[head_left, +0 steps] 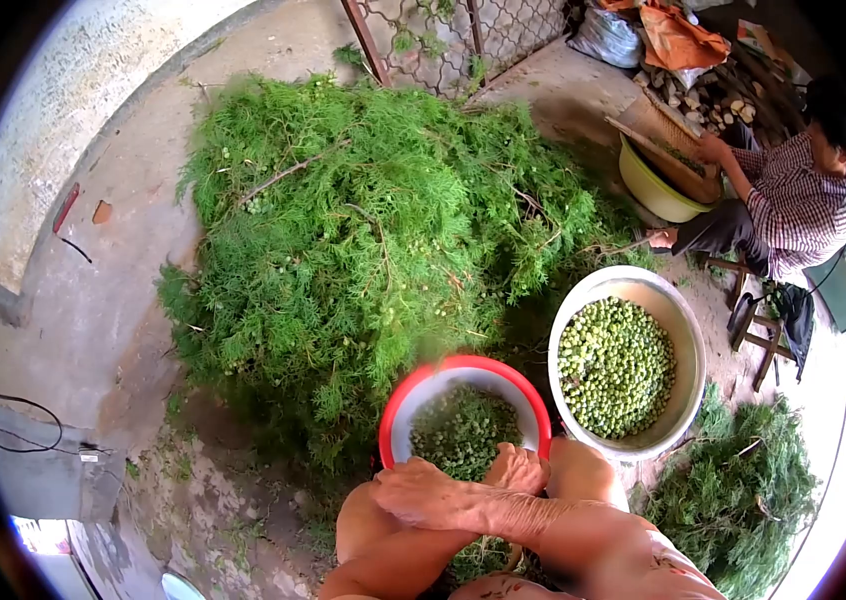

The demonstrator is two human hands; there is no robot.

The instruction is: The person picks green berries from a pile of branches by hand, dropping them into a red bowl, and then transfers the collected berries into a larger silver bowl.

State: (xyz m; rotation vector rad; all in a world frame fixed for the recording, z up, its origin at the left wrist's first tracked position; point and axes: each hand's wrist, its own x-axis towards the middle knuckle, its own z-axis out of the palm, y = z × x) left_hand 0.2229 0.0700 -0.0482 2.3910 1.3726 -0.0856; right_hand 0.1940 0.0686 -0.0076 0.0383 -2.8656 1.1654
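The right hand (428, 495) lies flat with its fingers (393, 490) stretched out and holding nothing, and the left hand (518, 468) is curled up beside it, but I cannot tell what is inside. Just past the fingers sits the red bowl (413, 385) of little green bits. Past them to the right is a white tub (688, 340) of green berries.

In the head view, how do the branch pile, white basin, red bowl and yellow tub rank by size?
1. branch pile
2. white basin
3. red bowl, partly hidden
4. yellow tub, though it is farther off, so unsure
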